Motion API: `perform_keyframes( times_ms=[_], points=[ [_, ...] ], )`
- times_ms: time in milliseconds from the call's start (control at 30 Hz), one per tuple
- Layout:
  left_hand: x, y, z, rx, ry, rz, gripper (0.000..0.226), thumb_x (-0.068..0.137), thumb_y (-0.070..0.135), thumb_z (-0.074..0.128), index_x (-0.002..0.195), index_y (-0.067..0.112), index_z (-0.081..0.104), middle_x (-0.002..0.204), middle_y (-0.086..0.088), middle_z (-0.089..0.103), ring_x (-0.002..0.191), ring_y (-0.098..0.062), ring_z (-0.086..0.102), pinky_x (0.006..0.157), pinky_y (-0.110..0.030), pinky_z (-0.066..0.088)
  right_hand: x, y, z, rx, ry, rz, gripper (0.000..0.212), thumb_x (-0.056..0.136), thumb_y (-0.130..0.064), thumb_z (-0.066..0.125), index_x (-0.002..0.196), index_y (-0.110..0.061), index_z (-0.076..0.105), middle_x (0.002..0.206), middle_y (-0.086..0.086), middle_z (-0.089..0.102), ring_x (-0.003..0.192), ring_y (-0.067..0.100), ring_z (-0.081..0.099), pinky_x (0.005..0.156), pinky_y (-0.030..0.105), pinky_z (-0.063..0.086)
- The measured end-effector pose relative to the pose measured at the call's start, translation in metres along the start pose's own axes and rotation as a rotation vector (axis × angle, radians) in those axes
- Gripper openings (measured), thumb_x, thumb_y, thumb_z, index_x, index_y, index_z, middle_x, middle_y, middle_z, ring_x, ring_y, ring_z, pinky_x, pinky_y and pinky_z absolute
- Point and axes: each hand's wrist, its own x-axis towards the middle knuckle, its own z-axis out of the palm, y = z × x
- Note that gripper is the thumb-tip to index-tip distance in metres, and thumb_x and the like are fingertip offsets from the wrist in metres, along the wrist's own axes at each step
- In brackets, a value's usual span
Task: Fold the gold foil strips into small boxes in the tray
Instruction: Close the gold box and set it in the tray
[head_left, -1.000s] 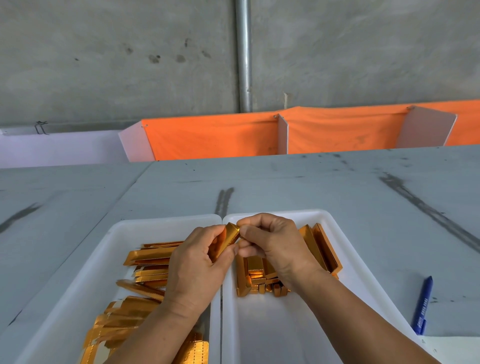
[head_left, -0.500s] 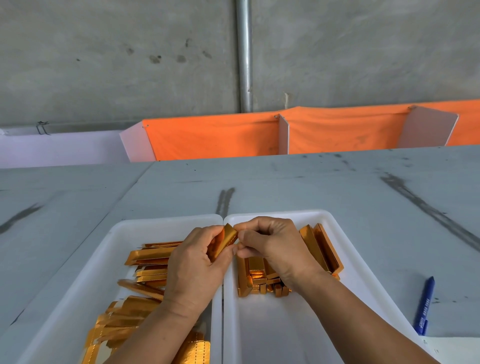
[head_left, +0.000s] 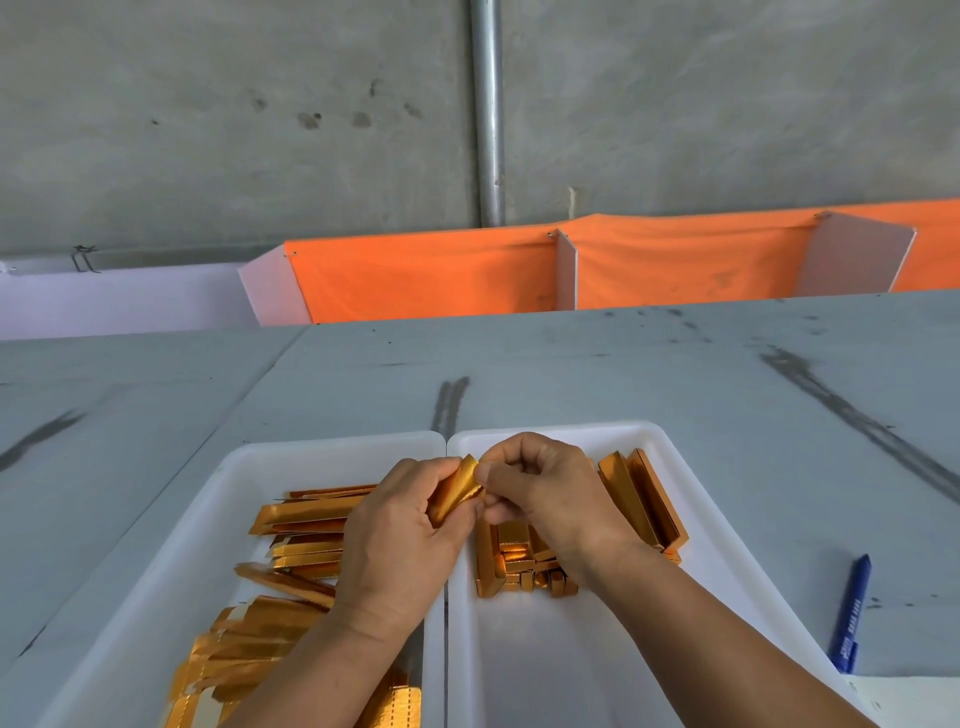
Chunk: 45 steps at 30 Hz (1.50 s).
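Note:
Both my hands hold one gold foil strip above the seam between two white trays. My left hand wraps around its lower part, and my right hand pinches its upper end with curled fingers. The left tray holds several flat gold strips in a loose pile. The right tray holds several folded gold boxes, some leaning at its right side. My right wrist hides part of the boxes.
A blue pen lies on the grey table to the right of the right tray. A white sheet corner shows at the bottom right. Orange cloth dividers stand along the table's far edge, before a concrete wall.
The gold strip has been bent further between my fingers and now shows a curved, creased face. Both hands stayed over the tray seam.

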Motion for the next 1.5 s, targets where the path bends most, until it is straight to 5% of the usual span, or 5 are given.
perform_keyframes(
  times_ms=[733, 967, 1067, 1233, 1500],
  points=[
    [0.000, -0.003, 0.003, -0.005, 0.020, -0.067, 0.034, 0.075, 0.033, 0.079, 0.105, 0.020, 0.069, 0.086, 0.008, 0.061, 0.070, -0.010, 0.058, 0.059, -0.013, 0.043, 0.001, 0.005, 0.005, -0.113, 0.019, -0.008, 0.006, 0.090, -0.015, 0.071, 0.094, -0.013, 0.068, 0.071, 0.003, 0.070, 0.064, 0.012, 0.064, 0.064, 0.025, 0.057],
    [-0.001, 0.003, 0.004, -0.148, -0.066, -0.110, 0.061, 0.079, 0.058, 0.060, 0.132, 0.030, 0.053, 0.108, 0.015, 0.061, 0.094, -0.003, 0.060, 0.075, -0.014, 0.051, 0.008, 0.002, -0.005, -0.030, 0.118, 0.010, 0.007, 0.093, -0.006, 0.061, 0.096, -0.012, 0.064, 0.073, 0.008, 0.069, 0.063, 0.014, 0.068, 0.065, 0.024, 0.059],
    [0.001, 0.002, 0.001, -0.234, -0.033, -0.218, 0.050, 0.085, 0.048, 0.057, 0.132, 0.032, 0.051, 0.111, 0.017, 0.059, 0.096, 0.010, 0.057, 0.067, -0.001, 0.044, 0.015, -0.002, -0.020, 0.029, 0.243, 0.033, 0.012, 0.094, -0.006, 0.056, 0.095, -0.013, 0.066, 0.073, 0.006, 0.069, 0.060, 0.009, 0.067, 0.058, 0.021, 0.056],
    [0.010, -0.013, -0.009, -0.032, 0.052, -0.338, 0.026, 0.095, 0.021, 0.053, 0.119, 0.026, 0.062, 0.115, 0.006, 0.062, 0.100, -0.007, 0.056, 0.086, -0.021, 0.043, 0.026, 0.006, -0.039, -0.188, 0.444, 0.067, 0.023, 0.098, -0.014, 0.053, 0.112, -0.020, 0.070, 0.078, -0.004, 0.071, 0.064, 0.011, 0.066, 0.062, 0.028, 0.059],
    [0.012, -0.041, -0.021, 0.355, -0.432, -0.598, 0.046, 0.080, 0.019, 0.059, 0.125, 0.030, 0.053, 0.107, 0.002, 0.039, 0.097, -0.020, 0.048, 0.075, -0.029, 0.046, 0.024, 0.010, -0.035, -0.526, 0.400, 0.027, 0.043, 0.100, -0.024, 0.048, 0.142, -0.030, 0.047, 0.135, -0.003, 0.056, 0.089, 0.013, 0.059, 0.063, 0.022, 0.041]
  ],
)
